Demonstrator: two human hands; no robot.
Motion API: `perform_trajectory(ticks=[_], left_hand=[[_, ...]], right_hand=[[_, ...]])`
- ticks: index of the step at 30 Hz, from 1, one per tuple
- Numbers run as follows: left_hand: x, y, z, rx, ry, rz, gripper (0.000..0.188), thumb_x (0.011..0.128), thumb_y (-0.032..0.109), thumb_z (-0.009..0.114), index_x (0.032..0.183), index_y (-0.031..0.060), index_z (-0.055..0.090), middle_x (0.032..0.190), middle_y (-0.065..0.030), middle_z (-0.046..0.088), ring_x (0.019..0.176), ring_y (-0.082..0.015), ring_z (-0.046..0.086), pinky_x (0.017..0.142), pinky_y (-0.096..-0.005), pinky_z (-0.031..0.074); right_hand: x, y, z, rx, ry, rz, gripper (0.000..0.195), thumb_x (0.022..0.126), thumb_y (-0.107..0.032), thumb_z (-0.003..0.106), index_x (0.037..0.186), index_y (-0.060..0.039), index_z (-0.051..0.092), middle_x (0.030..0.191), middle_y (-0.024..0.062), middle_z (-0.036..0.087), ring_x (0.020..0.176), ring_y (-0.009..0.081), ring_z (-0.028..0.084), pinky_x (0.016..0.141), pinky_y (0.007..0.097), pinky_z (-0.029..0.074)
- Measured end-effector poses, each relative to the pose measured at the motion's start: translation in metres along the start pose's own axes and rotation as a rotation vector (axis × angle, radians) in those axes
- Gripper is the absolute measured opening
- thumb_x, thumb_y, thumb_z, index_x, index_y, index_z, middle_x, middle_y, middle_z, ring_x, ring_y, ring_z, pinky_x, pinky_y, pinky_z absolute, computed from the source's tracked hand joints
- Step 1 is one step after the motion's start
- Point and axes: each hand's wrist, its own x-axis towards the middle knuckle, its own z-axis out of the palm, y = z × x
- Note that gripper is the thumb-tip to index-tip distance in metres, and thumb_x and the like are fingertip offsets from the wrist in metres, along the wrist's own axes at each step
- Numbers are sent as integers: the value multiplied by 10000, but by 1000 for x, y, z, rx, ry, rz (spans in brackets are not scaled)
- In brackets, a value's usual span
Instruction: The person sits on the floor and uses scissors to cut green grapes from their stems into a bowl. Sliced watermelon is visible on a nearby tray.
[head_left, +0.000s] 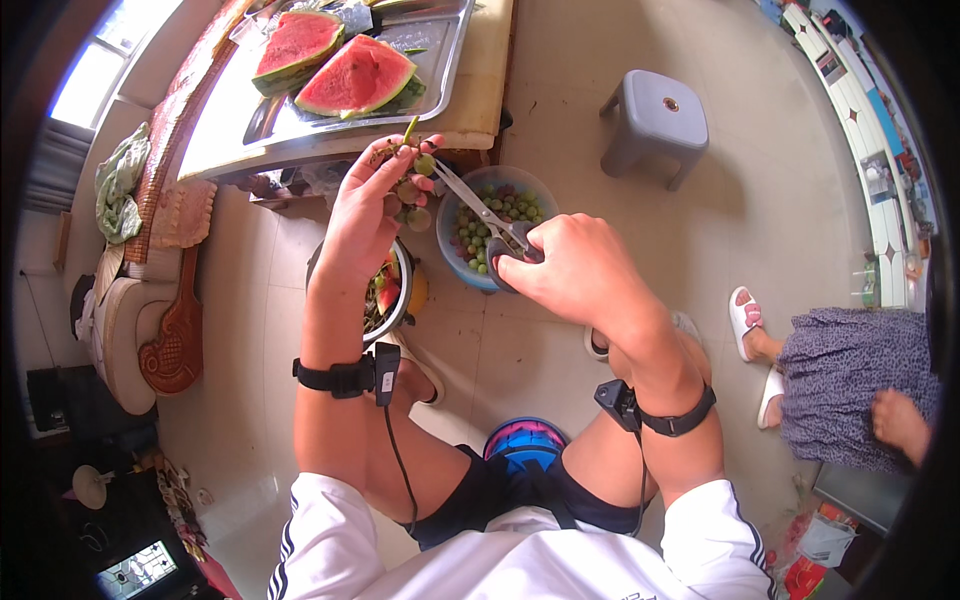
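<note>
My left hand (373, 196) holds up a small bunch of green and reddish grapes (418, 219) by its stems. Scissors with dark handles (480, 206) are gripped in my right hand (581, 266), their blade tips touching or very near a green grape (424, 164) at the top of the bunch. Whether the blades are fully closed is hard to tell. Beneath the scissors, a translucent bluish bowl (551, 196) holds many loose grapes. Below my left wrist stands a bin with a pale rim (409, 281), partly hidden, with stems and watermelon scraps inside.
Two cut watermelon pieces (358, 75) lie on a metal tray (448, 90) on the table (480, 112) ahead. A grey plastic stool (654, 112) stands on the floor at upper right. Another person (855, 382) is at the right edge.
</note>
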Motion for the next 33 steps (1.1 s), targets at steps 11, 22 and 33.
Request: perform_trajectory(ticks=[11, 22, 33], left_hand=[[-2, -1, -5, 44, -70, -1, 139, 1046, 122, 571, 1178, 84, 594, 1267, -124, 692, 841, -121, 675, 698, -256, 543], [7, -11, -2, 89, -94, -16, 133, 1044, 122, 577, 1172, 88, 593, 1252, -118, 700, 830, -116, 667, 692, -252, 523], [16, -25, 8, 124, -90, -30, 111, 1051, 137, 565, 1150, 91, 586, 1259, -105, 699, 843, -106, 666, 702, -249, 513]], right_hand=[[2, -6, 2, -39, -19, -23, 393, 803, -372, 666, 708, 6, 718, 679, 219, 662, 677, 399, 681, 698, 476, 564], [8, 9, 14, -107, 14, -47, 408, 805, -376, 696, 721, 24, 704, 658, 241, 618, 632, 412, 636, 632, 465, 524], [7, 25, 15, -163, -33, -85, 401, 845, -340, 655, 702, 34, 690, 664, 243, 623, 644, 417, 642, 646, 477, 526]])
